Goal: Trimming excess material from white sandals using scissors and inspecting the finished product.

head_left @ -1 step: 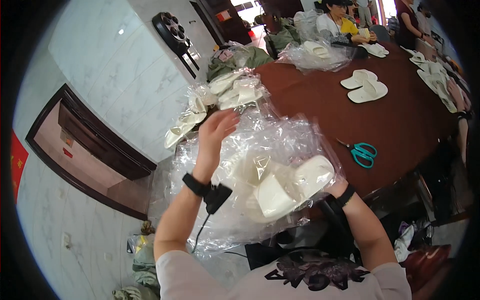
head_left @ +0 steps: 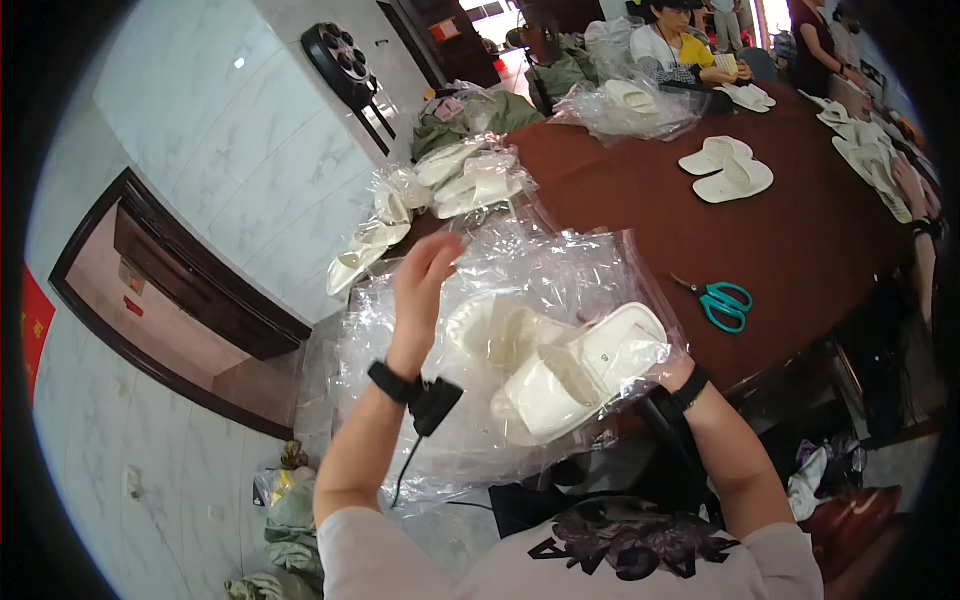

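Observation:
A pair of cream slippers [head_left: 548,398] lies tilted in a clear plastic bag [head_left: 600,275] in front of me. At its right end, my right hand [head_left: 673,370] grips the slippers' heel end; its fingers are mostly hidden behind the sole and film. Raised over the left part of the plastic, my left hand [head_left: 428,275] holds nothing, its slightly blurred fingers stretched out and apart. Beneath lies a wide spread of loose clear plastic bags [head_left: 400,440].
Teal-handled scissors [head_left: 726,305] lie right on the brown table [head_left: 600,190]. Beyond them sits a loose slipper pair [head_left: 730,170]. Bagged slippers [head_left: 480,185] line the far left edge. A person [head_left: 690,50] sits across; another person's hand [head_left: 912,185] touches slippers at right.
My left hand has dropped slightly toward the plastic. The bagged slippers have shifted a little up and left, and both show more plainly through the film. My right hand keeps its grip.

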The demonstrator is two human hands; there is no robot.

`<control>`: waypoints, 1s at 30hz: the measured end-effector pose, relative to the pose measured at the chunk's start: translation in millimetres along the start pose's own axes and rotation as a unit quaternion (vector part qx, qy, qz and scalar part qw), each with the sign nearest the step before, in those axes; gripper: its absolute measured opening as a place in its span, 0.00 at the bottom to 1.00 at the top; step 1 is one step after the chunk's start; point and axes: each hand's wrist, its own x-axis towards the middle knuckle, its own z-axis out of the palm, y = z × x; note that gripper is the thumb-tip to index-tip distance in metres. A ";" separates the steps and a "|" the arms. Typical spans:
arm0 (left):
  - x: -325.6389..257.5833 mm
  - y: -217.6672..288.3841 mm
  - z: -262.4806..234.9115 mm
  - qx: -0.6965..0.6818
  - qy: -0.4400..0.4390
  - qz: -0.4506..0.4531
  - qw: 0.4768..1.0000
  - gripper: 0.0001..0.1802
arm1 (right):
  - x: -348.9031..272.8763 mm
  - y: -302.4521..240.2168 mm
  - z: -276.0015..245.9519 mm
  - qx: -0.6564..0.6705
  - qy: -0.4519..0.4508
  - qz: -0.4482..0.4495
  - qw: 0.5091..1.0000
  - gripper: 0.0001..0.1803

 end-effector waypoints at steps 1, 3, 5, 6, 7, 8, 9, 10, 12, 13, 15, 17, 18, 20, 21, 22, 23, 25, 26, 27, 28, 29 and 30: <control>-13.6 -29.5 -10.8 0.077 0.050 0.075 0.993 0.17 | 2.5 2.9 -9.4 -0.096 -0.007 -0.003 0.995 0.31; -39.4 -64.5 -8.9 0.132 0.080 0.053 0.987 0.20 | -2.6 9.5 -29.8 -0.035 -0.024 -0.020 0.999 0.30; -67.4 -92.0 -8.4 0.182 0.063 0.046 0.980 0.24 | -3.7 7.7 -22.1 0.027 -0.053 -0.030 0.998 0.29; -82.0 -102.6 -3.9 0.194 0.053 0.059 0.978 0.26 | -1.9 -1.3 4.5 -0.015 -0.018 -0.050 0.998 0.28; -93.6 -111.8 -0.4 0.223 0.039 0.033 0.973 0.28 | -2.2 -11.4 25.7 -0.057 0.015 -0.072 0.996 0.28; -99.4 -115.8 3.8 0.214 0.042 0.033 0.975 0.28 | -4.5 -23.8 36.7 -0.065 0.018 -0.068 0.995 0.28; -102.8 -115.8 6.2 0.191 0.034 0.040 0.980 0.28 | -3.4 -37.3 46.9 -0.459 0.034 -0.142 0.876 0.28; -104.7 -116.4 8.4 0.167 0.027 0.048 0.984 0.27 | -1.6 -44.8 52.3 -0.773 0.040 -0.192 0.603 0.28; -106.1 -119.6 8.7 0.148 0.052 0.044 0.987 0.24 | -3.4 -47.9 35.2 -0.761 0.009 -0.213 0.613 0.26; -107.2 -122.6 8.1 0.150 0.057 0.041 0.986 0.23 | -7.2 -58.7 46.3 -0.797 0.004 -0.196 0.571 0.25; -108.3 -126.9 9.7 0.141 0.065 0.034 0.987 0.23 | -12.5 -73.9 46.9 -0.836 -0.005 -0.172 0.521 0.25; -107.1 -130.6 12.2 0.178 0.063 0.050 0.981 0.22 | -21.2 -95.3 27.2 -0.705 0.007 -0.062 0.706 0.19; -106.3 -131.8 13.8 0.165 0.063 0.046 0.983 0.22 | -27.5 -109.3 19.4 -0.623 0.019 -0.003 0.782 0.17; -103.8 -130.8 13.5 0.173 0.059 0.054 0.982 0.22 | -34.9 -143.9 10.5 -0.788 0.180 -0.018 0.588 0.12; -104.0 -131.2 11.9 0.166 0.062 0.048 0.983 0.22 | -27.9 -154.7 31.4 -0.763 0.252 -0.050 0.593 0.10; -106.3 -131.5 10.1 0.174 0.066 0.044 0.982 0.23 | -21.5 -163.6 60.6 -0.733 0.322 -0.082 0.594 0.08; -107.0 -130.8 9.5 0.180 0.069 0.044 0.980 0.23 | -18.0 -169.7 75.9 -0.734 0.319 -0.091 0.592 0.06; -106.4 -128.3 8.5 0.179 0.071 0.039 0.981 0.24 | -13.1 -165.5 96.7 -0.747 0.234 -0.030 0.622 0.07; -107.7 -129.0 7.6 0.188 0.073 0.035 0.979 0.24 | -8.6 -159.7 103.3 -0.744 0.144 0.026 0.652 0.08; -108.6 -129.9 7.6 0.183 0.074 0.031 0.980 0.24 | -3.7 -156.1 109.9 -0.735 0.087 0.137 0.659 0.11; -107.0 -128.7 9.7 0.184 0.076 0.034 0.979 0.24 | -2.1 -150.4 107.3 -0.737 0.088 0.140 0.655 0.11; -105.6 -127.9 11.9 0.187 0.079 0.037 0.979 0.25 | -0.6 -140.3 96.9 -0.755 0.021 0.110 0.646 0.13; -105.1 -128.5 12.0 0.186 0.081 0.034 0.978 0.25 | 3.5 -129.9 87.3 -0.767 -0.050 0.078 0.635 0.15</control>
